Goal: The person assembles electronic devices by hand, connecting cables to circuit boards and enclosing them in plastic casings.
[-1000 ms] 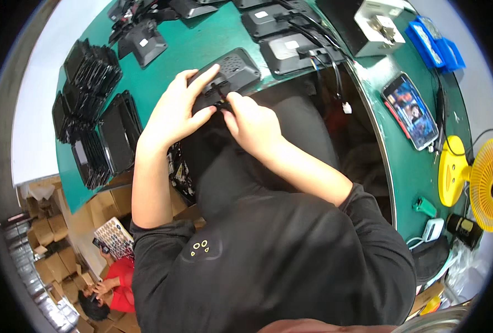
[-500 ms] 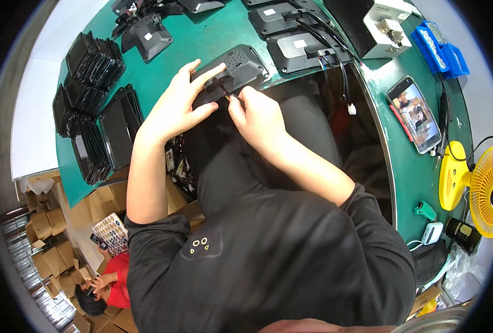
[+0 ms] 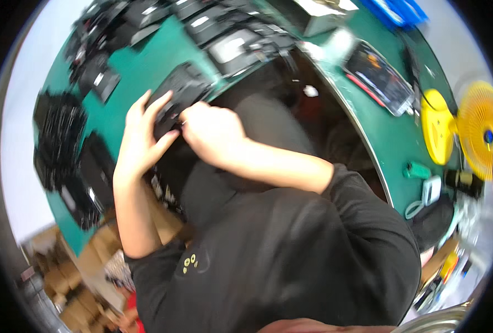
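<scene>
A black plastic housing [image 3: 190, 83] with a perforated back leans at the front edge of the green table, above my lap. My left hand [image 3: 138, 141] grips its left side, the fingers reaching over the back and the thumb along the near edge. Close by on the right, my right hand [image 3: 216, 133] is closed in a pinch at the housing's lower edge. It holds a thin dark cable, mostly hidden by the fingers and smeared by motion.
More black housings [image 3: 232, 53] with pale labels lie at the back. Stacks of thin black panels [image 3: 63, 122] stand on the left. A phone [image 3: 379, 77], a yellow fan [image 3: 479, 133] and a blue bin [image 3: 396, 11] are on the right. Cardboard boxes [image 3: 63, 283] fill the lower left.
The view has turned, so the table and its things appear shifted and tilted, with more blur. Both hands are still at the housing; the right hand now shows more of its back.
</scene>
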Demonstrator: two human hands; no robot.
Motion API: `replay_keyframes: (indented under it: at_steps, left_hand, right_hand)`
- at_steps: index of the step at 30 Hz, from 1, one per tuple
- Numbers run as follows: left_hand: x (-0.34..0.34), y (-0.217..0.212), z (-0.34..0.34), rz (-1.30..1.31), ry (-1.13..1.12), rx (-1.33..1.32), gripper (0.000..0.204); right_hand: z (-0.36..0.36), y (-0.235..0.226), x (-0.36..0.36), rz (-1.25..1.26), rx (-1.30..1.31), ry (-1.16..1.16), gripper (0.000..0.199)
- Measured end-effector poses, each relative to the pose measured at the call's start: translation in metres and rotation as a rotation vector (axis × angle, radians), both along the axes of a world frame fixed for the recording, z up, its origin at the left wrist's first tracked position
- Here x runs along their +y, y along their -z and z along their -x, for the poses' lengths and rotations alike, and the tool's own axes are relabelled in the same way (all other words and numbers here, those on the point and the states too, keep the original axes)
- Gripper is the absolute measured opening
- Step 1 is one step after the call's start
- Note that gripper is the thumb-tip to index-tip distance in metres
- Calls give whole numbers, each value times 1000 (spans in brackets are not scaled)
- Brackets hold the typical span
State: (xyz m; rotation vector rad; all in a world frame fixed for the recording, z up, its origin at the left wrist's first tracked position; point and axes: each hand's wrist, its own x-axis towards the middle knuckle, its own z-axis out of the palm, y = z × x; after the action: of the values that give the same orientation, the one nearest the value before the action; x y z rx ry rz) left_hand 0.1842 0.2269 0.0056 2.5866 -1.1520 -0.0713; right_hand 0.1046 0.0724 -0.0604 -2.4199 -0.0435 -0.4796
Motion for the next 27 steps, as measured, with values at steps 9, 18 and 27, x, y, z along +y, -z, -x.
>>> replay_keyframes:
  at_steps: [9, 18, 27]
  left_hand:
    - [-15, 14, 9, 67, 16, -26, 56]
    - [-23, 42, 11, 183, -47, -278, 38]
    - [-16, 39, 7, 277, 26, -225, 46]
  right_hand:
    - [-1, -17, 0, -256, -31, 44, 14]
    - [12, -16, -30, -83, -102, 135, 35]
    - [1, -5, -49, -188, 32, 166, 37]
